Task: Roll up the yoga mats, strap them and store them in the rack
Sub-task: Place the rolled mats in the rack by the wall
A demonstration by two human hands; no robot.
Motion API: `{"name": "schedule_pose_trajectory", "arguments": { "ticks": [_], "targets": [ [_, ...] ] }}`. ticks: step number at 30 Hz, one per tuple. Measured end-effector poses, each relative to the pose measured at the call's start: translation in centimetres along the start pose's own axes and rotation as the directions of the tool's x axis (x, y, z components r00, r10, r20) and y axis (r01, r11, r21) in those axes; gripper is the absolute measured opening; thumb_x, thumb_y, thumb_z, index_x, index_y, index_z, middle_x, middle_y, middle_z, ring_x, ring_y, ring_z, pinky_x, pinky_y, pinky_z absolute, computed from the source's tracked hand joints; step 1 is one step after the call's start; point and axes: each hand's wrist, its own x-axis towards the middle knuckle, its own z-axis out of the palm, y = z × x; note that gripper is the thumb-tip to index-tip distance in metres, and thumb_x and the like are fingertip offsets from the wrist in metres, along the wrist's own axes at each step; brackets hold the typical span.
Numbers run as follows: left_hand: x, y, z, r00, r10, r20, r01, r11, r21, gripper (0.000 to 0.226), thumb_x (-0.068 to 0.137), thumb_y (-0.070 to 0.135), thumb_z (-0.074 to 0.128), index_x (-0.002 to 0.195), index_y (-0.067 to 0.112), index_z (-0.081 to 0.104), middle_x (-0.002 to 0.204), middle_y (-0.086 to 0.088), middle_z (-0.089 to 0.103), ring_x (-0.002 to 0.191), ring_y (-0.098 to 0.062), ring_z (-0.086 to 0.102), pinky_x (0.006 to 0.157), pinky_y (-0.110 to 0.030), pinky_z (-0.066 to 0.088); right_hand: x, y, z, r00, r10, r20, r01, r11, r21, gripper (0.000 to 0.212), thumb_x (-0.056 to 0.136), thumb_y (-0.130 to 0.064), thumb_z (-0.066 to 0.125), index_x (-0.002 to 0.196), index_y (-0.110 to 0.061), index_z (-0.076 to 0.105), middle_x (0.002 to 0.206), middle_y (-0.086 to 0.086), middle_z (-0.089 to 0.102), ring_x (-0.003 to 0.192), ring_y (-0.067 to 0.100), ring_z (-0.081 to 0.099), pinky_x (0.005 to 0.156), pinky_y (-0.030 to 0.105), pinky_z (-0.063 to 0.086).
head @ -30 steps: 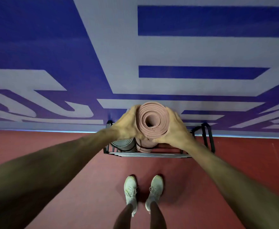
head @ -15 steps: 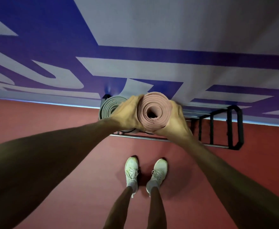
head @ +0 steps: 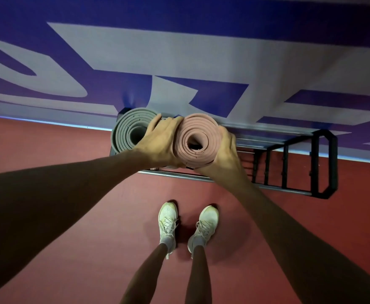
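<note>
A rolled pink yoga mat (head: 196, 137) stands upright, its spiral end facing me. My left hand (head: 160, 143) clasps its left side and my right hand (head: 224, 154) clasps its right side. Its lower part goes down into the black metal rack (head: 315, 163) against the wall. A rolled grey mat (head: 128, 130) stands upright in the rack's left end, touching the back of my left hand. A black strap edge shows at the pink roll's lower rim; the rest of the roll is hidden by my hands.
The rack's right half shows bare black dividers and silver rails (head: 179, 174). A blue and white patterned wall (head: 201, 51) rises right behind it. My feet in white sneakers (head: 167, 222) stand on the red floor (head: 70, 249) just before the rack.
The view has tilted down and the rack sits closer. The pink mat has sunk lower between my hands beside the grey mat, whose top has come into full view.
</note>
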Motion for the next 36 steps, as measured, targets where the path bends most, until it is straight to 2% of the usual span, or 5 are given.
{"name": "schedule_pose_trajectory", "arguments": {
  "ticks": [8, 13, 16, 26, 36],
  "targets": [
    [-1.1, 0.8, -0.7, 0.999, -0.028, -0.016, 0.027, 1.0, -0.008, 0.121, 0.053, 0.046, 0.088, 0.149, 0.009, 0.023, 0.144, -0.011, 0.033, 0.13, -0.028, 0.031, 0.112, -0.04, 0.027, -0.4, -0.6, -1.4, 0.981, 0.141, 0.133, -0.143, 0.99, 0.01, 0.1, 0.061, -0.031, 0.075, 0.143, -0.041, 0.019, 0.133, -0.005, 0.034, 0.126, 0.012, 0.028, 0.104, 0.036, 0.034],
    [-2.3, 2.3, -3.3, 0.992, -0.121, 0.046, 0.129, 0.954, -0.27, 0.107, 0.066, 0.036, 0.085, 0.149, 0.012, 0.023, 0.148, -0.009, 0.022, 0.137, -0.023, 0.023, 0.114, -0.033, 0.024, -1.2, -3.0, -3.3, 0.964, 0.216, 0.155, -0.204, 0.975, -0.088, 0.107, 0.056, -0.044, 0.073, 0.147, -0.022, 0.022, 0.139, -0.006, 0.037, 0.13, 0.014, 0.03, 0.105, 0.033, 0.032],
    [-3.3, 4.3, -5.6, 0.984, -0.179, 0.013, 0.164, 0.864, -0.476, 0.082, 0.08, 0.023, 0.074, 0.147, 0.013, 0.027, 0.144, -0.002, 0.021, 0.126, -0.01, 0.032, 0.104, -0.017, 0.026, -2.8, -4.8, -4.2, 0.956, 0.282, 0.087, -0.273, 0.957, -0.096, 0.086, 0.074, -0.021, 0.079, 0.144, -0.016, 0.03, 0.143, 0.006, 0.041, 0.135, 0.024, 0.035, 0.1, 0.029, 0.032],
    [-7.6, 8.2, -11.9, 0.962, -0.043, 0.271, 0.154, 0.901, -0.405, 0.037, 0.088, 0.02, 0.067, 0.123, 0.012, 0.059, 0.117, -0.003, 0.057, 0.107, -0.019, 0.057, 0.098, -0.032, 0.044, -10.7, -11.8, -9.1, 0.937, 0.349, -0.025, -0.35, 0.928, -0.127, 0.059, 0.086, -0.026, 0.07, 0.139, -0.013, 0.046, 0.138, 0.005, 0.052, 0.125, 0.02, 0.05, 0.104, 0.032, 0.04],
    [-13.7, 21.3, -13.4, 0.933, 0.228, 0.279, -0.114, 0.921, -0.373, 0.011, 0.09, 0.013, 0.06, 0.094, 0.021, 0.066, 0.097, 0.002, 0.068, 0.092, -0.011, 0.062, 0.081, -0.016, 0.045, -26.6, -11.1, -14.2, 0.908, 0.401, -0.123, -0.395, 0.916, 0.073, 0.037, 0.086, -0.016, 0.071, 0.119, -0.001, 0.063, 0.118, 0.01, 0.066, 0.109, 0.024, 0.062, 0.095, 0.03, 0.046]
  ]
}}
